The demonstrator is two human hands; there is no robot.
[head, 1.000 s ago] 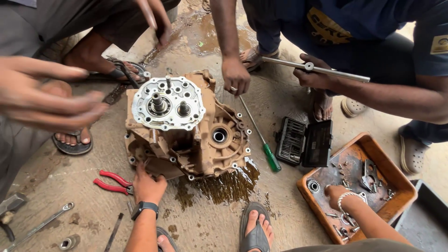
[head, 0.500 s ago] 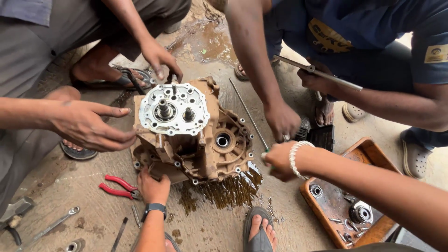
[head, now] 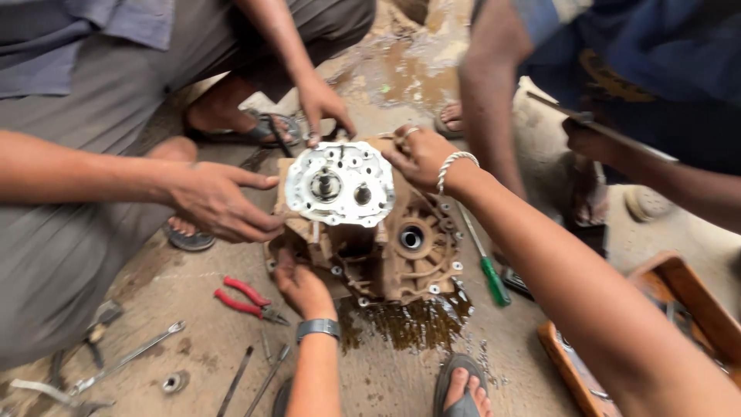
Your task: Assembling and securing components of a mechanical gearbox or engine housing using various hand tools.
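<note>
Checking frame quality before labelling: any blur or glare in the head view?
Head view: soft daylight, no hard shadows; motion blur smears the right hand and forearm; the left hand and engine case are a bit soft; mild sheen on the wet floor.

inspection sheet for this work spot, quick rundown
surface: dusty concrete floor, dark oil puddle at the casing's near edge
job's things: brown engine casing, silver cover plate on top
clutter: red pliers, green-handled screwdriver, spanner, orange tray
hands: left hand, watch on wrist, grips casing's lower edge; right hand, bracelet on wrist, fingers at cover plate's rim
cables: nothing seen
surroundings: other people crouch close; a co-worker's hand rests against the casing
</note>
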